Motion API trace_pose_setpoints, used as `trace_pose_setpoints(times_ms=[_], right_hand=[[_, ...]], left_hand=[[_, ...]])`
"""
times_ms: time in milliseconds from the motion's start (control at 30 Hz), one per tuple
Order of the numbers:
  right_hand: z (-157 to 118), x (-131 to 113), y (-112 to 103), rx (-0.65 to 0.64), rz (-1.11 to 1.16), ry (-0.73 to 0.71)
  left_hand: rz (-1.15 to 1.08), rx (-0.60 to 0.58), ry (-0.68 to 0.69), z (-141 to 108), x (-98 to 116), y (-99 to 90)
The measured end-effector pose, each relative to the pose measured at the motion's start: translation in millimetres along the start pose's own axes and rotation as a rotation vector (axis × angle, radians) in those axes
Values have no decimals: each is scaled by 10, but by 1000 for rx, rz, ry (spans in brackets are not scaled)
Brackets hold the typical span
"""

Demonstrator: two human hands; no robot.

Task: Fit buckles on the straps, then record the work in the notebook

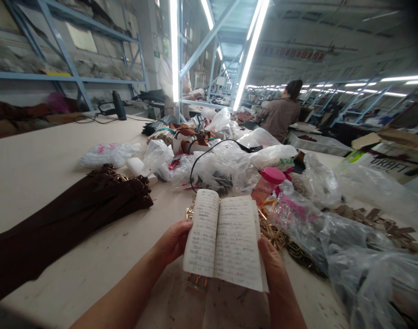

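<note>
An open notebook (234, 242) with handwritten lines on both pages is held up over the table, facing me. My left hand (176, 240) grips its left edge, thumb at the page side and the other fingers mostly hidden. On the right edge, my right hand (272, 260) is closed with the thumb along the pages; its fingers are behind the book. Gold metal buckles (197, 282) show below and beside the notebook, partly covered by it. Just beyond its upper right corner stands a pink jar with a pink lid (273, 176).
Dark brown straps (75, 219) lie bundled on the left of the table (34, 155). Clear plastic bags (215, 164) and more metal hardware (273, 233) are piled ahead and right. A black bottle (119, 106) stands at the back left; a person (280, 112) is farther off.
</note>
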State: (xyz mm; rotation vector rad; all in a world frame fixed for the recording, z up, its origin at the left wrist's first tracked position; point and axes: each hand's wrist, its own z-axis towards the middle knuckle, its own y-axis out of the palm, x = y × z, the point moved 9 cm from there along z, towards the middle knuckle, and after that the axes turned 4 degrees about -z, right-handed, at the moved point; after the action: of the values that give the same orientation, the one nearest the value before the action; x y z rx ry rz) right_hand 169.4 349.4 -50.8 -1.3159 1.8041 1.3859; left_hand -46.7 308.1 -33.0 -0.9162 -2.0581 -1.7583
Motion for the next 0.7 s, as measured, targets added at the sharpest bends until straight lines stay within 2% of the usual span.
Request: trace_pose_setpoints(times_ms=[500, 700], right_hand=[[-8, -21, -11, -19, -57, 44], [-6, -60, 5, -32, -92, -16]], left_hand=[[-8, 13, -5, 13, -13, -45], [4, 19, 0, 5, -5, -44]])
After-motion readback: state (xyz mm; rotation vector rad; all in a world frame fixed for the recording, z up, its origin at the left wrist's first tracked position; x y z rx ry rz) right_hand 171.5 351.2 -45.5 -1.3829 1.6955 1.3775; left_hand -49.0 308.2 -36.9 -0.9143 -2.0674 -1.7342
